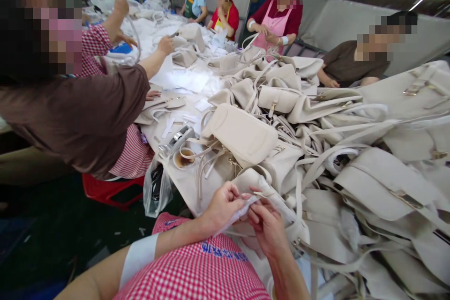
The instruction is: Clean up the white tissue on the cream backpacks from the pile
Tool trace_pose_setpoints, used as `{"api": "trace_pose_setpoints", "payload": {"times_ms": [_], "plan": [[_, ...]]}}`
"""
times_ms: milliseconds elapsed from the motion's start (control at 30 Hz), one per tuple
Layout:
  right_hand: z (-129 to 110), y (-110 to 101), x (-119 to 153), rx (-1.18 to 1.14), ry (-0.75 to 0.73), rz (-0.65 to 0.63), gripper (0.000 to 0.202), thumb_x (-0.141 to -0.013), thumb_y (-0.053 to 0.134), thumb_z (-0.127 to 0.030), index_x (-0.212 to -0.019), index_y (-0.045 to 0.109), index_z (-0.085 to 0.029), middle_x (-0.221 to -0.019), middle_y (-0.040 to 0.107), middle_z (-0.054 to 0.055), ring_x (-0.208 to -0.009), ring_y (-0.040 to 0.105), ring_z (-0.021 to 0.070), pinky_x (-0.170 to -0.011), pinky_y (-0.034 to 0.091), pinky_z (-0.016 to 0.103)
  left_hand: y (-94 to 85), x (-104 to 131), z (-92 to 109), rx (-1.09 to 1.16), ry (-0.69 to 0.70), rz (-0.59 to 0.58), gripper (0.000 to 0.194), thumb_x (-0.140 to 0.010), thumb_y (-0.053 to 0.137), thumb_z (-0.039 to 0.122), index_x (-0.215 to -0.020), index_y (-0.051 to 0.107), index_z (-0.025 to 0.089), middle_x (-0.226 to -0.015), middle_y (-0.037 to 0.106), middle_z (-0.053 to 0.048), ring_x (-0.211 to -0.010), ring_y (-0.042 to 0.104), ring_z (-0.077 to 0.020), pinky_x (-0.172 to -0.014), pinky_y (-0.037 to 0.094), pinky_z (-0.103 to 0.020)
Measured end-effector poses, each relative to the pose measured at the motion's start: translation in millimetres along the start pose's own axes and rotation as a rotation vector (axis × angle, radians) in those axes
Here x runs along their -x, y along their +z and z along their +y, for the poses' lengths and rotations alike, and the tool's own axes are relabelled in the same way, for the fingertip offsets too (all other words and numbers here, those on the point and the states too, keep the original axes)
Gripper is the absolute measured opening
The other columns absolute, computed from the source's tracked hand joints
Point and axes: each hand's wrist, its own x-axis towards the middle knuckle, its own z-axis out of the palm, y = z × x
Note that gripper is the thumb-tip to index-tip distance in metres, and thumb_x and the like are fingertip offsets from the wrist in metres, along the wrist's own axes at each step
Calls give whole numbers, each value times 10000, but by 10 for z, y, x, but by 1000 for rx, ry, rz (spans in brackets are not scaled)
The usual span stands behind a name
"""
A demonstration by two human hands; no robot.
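Observation:
My left hand (225,206) is closed, thumb and fingers pinching one end of a thin white strip of soft wrapping (239,212). Close beside it, my right hand (267,226) pinches the same strip near its other end. I cannot tell whether a strap lies inside the wrapping. Just behind my hands is a beige handbag (251,176), partly hidden by them. Another beige handbag (242,133) lies on its side farther back, a thin strap looping off to its left.
A large heap of beige bags (383,183) fills the right. On the left table edge are a tape dispenser (177,140) and a cup of brown liquid (184,157). A plastic bag (157,187) hangs below. Several people sit around the table, one close on my left (77,117).

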Motion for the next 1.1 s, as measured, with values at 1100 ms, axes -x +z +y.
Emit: {"api": "trace_pose_setpoints", "payload": {"times_ms": [1100], "plan": [[151,61,221,24,95,-44,351,-671,815,-505,-840,754,-204,-793,719,46,-738,637,211,-673,511,311,-91,144,21,-107,80,-7,299,-696,729,268,-785,452,201,-648,547,57,-585,516,-95,-537,389,-207]]}}
